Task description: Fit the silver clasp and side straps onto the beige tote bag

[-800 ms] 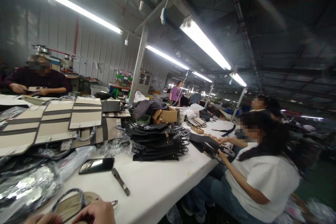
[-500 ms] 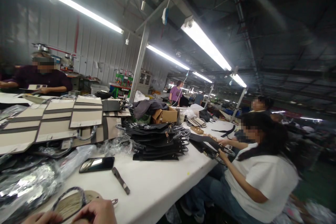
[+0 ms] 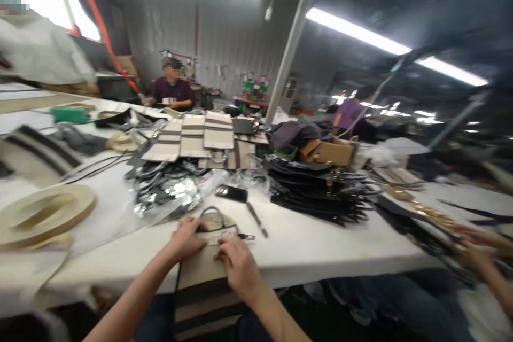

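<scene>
A beige bag with dark stripes (image 3: 204, 271) lies over the table's front edge and hangs down toward my lap, its dark looped handle (image 3: 214, 212) at the top. My left hand (image 3: 189, 238) is closed on the bag's upper left edge. On the upper right part, my right hand (image 3: 239, 266) has its fingers bent together at a small piece that is too blurred to name. A metal clasp (image 3: 247, 236) sticks out at the bag's right side. Beyond the bag are a black phone (image 3: 231, 193) and a dark strap (image 3: 257, 219).
Striped panels (image 3: 192, 136) and plastic-wrapped items (image 3: 168, 192) lie behind my hands. Black bags (image 3: 316, 187) are stacked to the right. A tape roll (image 3: 44, 214) sits at the left. Co-workers are at the back, far left and right, one person's hand (image 3: 476, 251) over the table.
The view has swung left and down, so both forearms and the bag now show. The person at the right is mostly out of view. Both hands remain at the bag.
</scene>
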Available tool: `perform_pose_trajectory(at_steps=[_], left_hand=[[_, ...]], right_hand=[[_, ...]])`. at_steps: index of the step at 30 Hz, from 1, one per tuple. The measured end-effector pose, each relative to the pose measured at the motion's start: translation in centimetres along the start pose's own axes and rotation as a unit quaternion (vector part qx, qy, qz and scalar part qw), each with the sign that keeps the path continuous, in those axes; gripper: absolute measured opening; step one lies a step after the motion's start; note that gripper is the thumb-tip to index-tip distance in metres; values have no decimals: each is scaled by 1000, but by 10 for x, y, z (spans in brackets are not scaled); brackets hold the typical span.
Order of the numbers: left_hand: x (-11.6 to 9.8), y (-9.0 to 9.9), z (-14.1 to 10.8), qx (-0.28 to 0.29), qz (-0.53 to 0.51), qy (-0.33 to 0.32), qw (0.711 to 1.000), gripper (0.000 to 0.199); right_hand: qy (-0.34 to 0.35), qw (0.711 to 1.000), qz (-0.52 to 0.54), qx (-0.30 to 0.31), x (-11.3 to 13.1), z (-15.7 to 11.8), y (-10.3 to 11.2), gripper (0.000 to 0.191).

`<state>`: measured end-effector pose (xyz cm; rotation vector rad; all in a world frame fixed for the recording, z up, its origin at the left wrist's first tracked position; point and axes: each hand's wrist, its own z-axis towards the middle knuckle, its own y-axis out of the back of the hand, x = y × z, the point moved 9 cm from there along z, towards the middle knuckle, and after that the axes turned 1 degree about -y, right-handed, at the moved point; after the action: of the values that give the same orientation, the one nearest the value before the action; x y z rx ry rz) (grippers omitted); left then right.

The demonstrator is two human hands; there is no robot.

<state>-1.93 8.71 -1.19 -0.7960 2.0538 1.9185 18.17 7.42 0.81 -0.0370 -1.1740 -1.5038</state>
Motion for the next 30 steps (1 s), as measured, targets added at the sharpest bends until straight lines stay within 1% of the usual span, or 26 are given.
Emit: perform_pose_trajectory(at_steps=[1,4,7,10,14,18,22,25,27,29,30], left_hand=[[9,-4,0,12,-1,30,999,39],[19,-8,2,27,-15,54,998,44],[19,-7,-1,31,-25,58,998,46],[16,-7,-3,37,-30,54,997,45],[17,-8,-1,47,-36,58,997,46],[19,-10,0,52,-36,61,996,50],[22,-13,1,52,-45,59,996,51],[23,-14,1,49,-52,52,996,51],[24,-15,0,46,-53,52,996,51],[23,-15,0,44,-53,50,996,51],[22,-14,0,43,-53,50,996,51]], right_hand=[[11,1000,16,11,-3,1,-4,27],[49,998,34,28,-12,1,-17,23],[69,997,22,37,-12,-2,-19,24],[90,995,-5,49,-4,-3,-17,26],[125,989,-37,74,7,2,-19,24],[133,985,-56,95,9,8,-21,22],[149,981,-70,99,12,10,-23,22],[149,982,-64,100,11,9,-25,22],[135,984,-48,104,9,9,-23,22],[101,987,-13,127,6,15,-20,21],[74,987,12,139,4,21,-16,19]])
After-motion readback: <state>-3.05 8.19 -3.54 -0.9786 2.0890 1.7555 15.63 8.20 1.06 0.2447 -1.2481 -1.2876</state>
